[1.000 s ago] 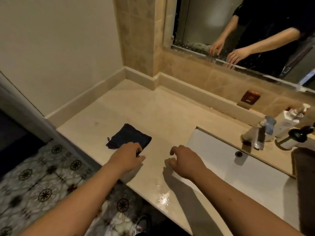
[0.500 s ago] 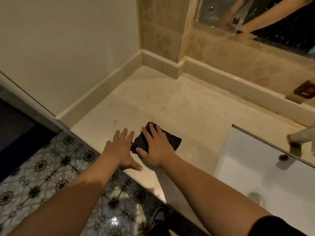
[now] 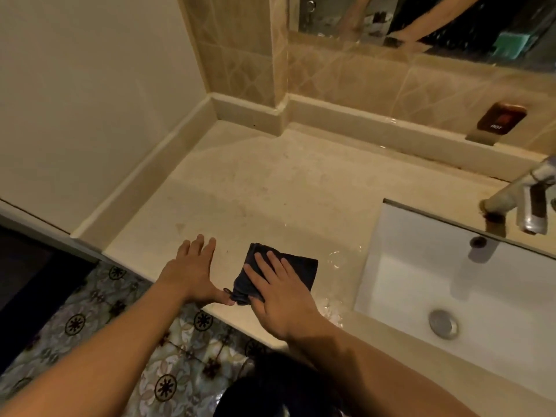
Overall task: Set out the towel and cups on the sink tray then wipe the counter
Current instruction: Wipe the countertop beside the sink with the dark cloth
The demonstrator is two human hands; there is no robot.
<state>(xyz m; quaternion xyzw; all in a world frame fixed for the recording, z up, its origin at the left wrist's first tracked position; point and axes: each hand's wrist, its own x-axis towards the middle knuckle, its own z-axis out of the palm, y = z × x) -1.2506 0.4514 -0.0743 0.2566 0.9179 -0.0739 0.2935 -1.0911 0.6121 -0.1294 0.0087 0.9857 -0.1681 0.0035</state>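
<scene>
the right hand lies flat, fingers together, pressing the folded dark cloth onto the counter near its front edge, likely to wipe. the cloth's long axis runs diagonally, from the front edge back toward the sink. the left hand rests beside it, fingers spread and empty, thumb touching the cloth's corner, probably for bracing.

I'm standing in a bathroom: a white sink is sitting in the beige counter, beneath a mirror, above patterned floor tiles.
</scene>
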